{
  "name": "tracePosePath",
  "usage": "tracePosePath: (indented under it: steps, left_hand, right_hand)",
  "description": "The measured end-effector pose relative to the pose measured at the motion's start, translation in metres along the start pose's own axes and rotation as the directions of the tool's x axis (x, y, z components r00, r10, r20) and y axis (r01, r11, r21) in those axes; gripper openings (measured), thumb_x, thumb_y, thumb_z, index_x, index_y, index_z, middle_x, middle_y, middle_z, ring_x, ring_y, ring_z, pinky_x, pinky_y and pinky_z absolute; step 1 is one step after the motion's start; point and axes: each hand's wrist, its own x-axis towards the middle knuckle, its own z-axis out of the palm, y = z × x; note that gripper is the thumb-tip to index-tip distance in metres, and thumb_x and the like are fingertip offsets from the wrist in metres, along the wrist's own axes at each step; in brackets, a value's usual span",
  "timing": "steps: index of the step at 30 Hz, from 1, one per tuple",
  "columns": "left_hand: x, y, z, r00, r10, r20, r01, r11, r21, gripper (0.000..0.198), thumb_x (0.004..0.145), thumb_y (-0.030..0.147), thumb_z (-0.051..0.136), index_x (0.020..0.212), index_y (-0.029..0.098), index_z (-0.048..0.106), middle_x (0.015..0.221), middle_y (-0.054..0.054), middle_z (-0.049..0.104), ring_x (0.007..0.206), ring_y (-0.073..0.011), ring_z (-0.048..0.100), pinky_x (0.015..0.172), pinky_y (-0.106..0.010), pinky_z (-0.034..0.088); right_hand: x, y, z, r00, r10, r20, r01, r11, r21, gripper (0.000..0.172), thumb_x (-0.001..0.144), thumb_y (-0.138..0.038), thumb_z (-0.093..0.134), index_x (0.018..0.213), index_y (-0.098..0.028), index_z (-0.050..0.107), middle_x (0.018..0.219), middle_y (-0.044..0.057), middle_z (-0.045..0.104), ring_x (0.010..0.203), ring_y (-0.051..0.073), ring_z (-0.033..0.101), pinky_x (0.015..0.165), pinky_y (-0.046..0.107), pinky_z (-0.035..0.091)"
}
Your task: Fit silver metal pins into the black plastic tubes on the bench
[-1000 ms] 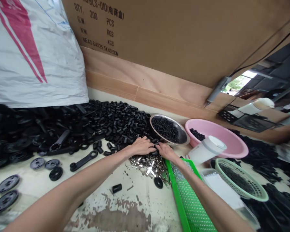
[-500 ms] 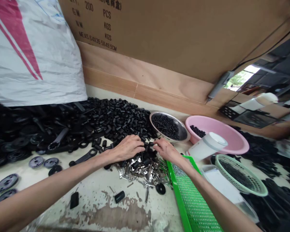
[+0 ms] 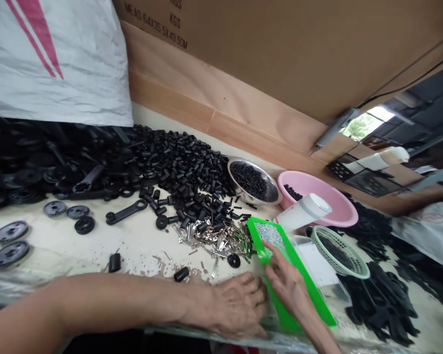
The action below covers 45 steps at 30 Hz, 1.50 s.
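Observation:
My left hand [image 3: 238, 301] lies palm down by the table's front edge, its fingers stretched toward the green tray [image 3: 319, 297]. No object shows in it. Over that tray is my right hand [image 3: 290, 282], index finger extended toward the small silvery parts [image 3: 270, 234] at the tray's far end; it appears to hold nothing. Left of the tray is a heap of small shiny metal pieces [image 3: 221, 239], with a black disc [image 3: 234, 260] at its near side. Behind the heap spread many short black tubes [image 3: 184, 164]. A single black tube [image 3: 181, 274] rests near my left forearm.
A metal bowl [image 3: 275, 197] of thin black pins, a pink basin [image 3: 335, 199], a tipped white container [image 3: 302, 211] and a pale green basket [image 3: 360, 268] stand right. Black wrench-shaped parts [image 3: 127, 211] and grey discs [image 3: 11, 231] lie left, below a white sack [image 3: 66, 59].
Both hands have left the heap of tubes and metal pieces and come toward the front edge. My right hand is now over the green tray; the view has shifted down.

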Motion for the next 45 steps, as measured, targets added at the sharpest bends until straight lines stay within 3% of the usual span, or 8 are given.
tracePosePath:
  steps: [3, 9, 13, 20, 26, 31, 39, 45]
  left_hand:
    - [0.036, -0.006, 0.018, 0.999, 0.005, -0.047, -0.003, 0.999, 0.038, 0.068, 0.092, 0.062, 0.031, 0.122, 0.008, 0.060, 0.128, -0.016, 0.058, 0.124, -0.0327, 0.045, 0.103, -0.045, 0.036]
    - [0.087, -0.033, 0.056, 0.988, -0.093, -0.126, 0.099, 0.994, 0.046, 0.057, 0.090, 0.055, 0.042, 0.128, 0.016, 0.061, 0.138, -0.012, 0.054, 0.138, -0.0360, 0.029, 0.110, -0.058, 0.023]
    - [0.074, -0.054, 0.064, 0.947, -0.303, -0.105, 0.305, 0.953, -0.002, 0.084, 0.088, 0.069, 0.033, 0.141, 0.005, 0.045, 0.147, -0.020, 0.041, 0.141, -0.0374, 0.027, 0.115, -0.057, 0.020]
    - [0.041, -0.076, 0.034, 0.864, -0.502, -0.032, 0.500, 0.851, 0.162, 0.096, 0.083, 0.076, 0.036, 0.139, -0.001, 0.045, 0.145, -0.024, 0.041, 0.142, -0.0420, 0.021, 0.117, -0.060, 0.011]
    - [0.066, -0.105, 0.022, 0.903, -0.415, 0.113, 0.409, 0.910, 0.075, 0.062, 0.095, 0.050, 0.036, 0.143, 0.012, 0.042, 0.154, -0.013, 0.029, 0.146, -0.0323, 0.016, 0.118, -0.059, 0.006]
    - [0.060, -0.122, 0.016, 0.919, -0.368, 0.144, 0.365, 0.930, 0.044, 0.069, 0.090, 0.060, 0.039, 0.139, 0.012, 0.048, 0.150, -0.017, 0.036, 0.141, -0.0358, 0.029, 0.115, -0.061, 0.015]
    - [0.033, -0.112, 0.003, 0.933, -0.328, 0.151, 0.315, 0.944, 0.101, 0.081, 0.089, 0.065, 0.041, 0.140, 0.003, 0.044, 0.146, -0.025, 0.038, 0.141, -0.0385, 0.028, 0.115, -0.060, 0.012]
    - [0.016, -0.108, -0.002, 0.959, -0.243, 0.145, 0.221, 0.963, 0.154, 0.075, 0.090, 0.062, 0.044, 0.134, 0.001, 0.051, 0.141, -0.026, 0.046, 0.137, -0.0380, 0.035, 0.114, -0.062, 0.014]
  right_hand:
    - [0.004, -0.006, -0.013, 0.993, 0.094, -0.065, -0.083, 0.985, 0.151, 0.063, 0.082, -0.051, 0.043, 0.135, -0.015, 0.046, 0.061, -0.005, 0.037, 0.053, 0.016, 0.040, 0.053, 0.028, 0.033]
    - [0.002, -0.008, -0.014, 0.968, 0.237, -0.079, -0.214, 0.950, 0.226, 0.078, 0.074, -0.060, 0.046, 0.132, -0.008, 0.048, 0.058, -0.006, 0.031, 0.050, 0.016, 0.038, 0.049, 0.028, 0.030]
    - [-0.006, 0.000, -0.005, 0.971, 0.215, -0.108, -0.192, 0.963, 0.190, 0.076, 0.076, -0.061, 0.045, 0.134, -0.011, 0.048, 0.059, -0.005, 0.033, 0.050, 0.015, 0.039, 0.049, 0.028, 0.031]
    - [-0.027, 0.002, 0.009, 0.980, 0.181, -0.085, -0.178, 0.983, 0.043, 0.059, 0.087, -0.051, 0.038, 0.138, -0.023, 0.047, 0.059, 0.000, 0.050, 0.051, 0.021, 0.052, 0.050, 0.031, 0.039]
    - [-0.027, -0.002, 0.033, 0.973, 0.169, -0.156, -0.190, 0.973, -0.130, 0.053, 0.093, -0.042, 0.027, 0.143, -0.030, 0.039, 0.090, 0.006, 0.069, 0.068, 0.026, 0.066, 0.057, 0.036, 0.045]
    - [-0.030, -0.006, 0.045, 0.967, 0.154, -0.202, -0.184, 0.972, -0.143, 0.052, 0.095, -0.041, 0.024, 0.143, -0.029, 0.041, 0.095, 0.006, 0.071, 0.072, 0.028, 0.068, 0.062, 0.040, 0.050]
    - [-0.032, -0.020, 0.047, 0.969, 0.116, -0.218, -0.150, 0.978, -0.147, 0.051, 0.095, -0.037, 0.024, 0.141, -0.027, 0.044, 0.113, 0.006, 0.068, 0.080, 0.028, 0.069, 0.068, 0.039, 0.052]
    - [-0.022, 0.001, 0.054, 0.978, 0.053, -0.201, -0.117, 0.938, -0.327, 0.053, 0.096, -0.035, 0.024, 0.144, -0.021, 0.041, 0.106, 0.009, 0.069, 0.073, 0.029, 0.068, 0.060, 0.042, 0.053]
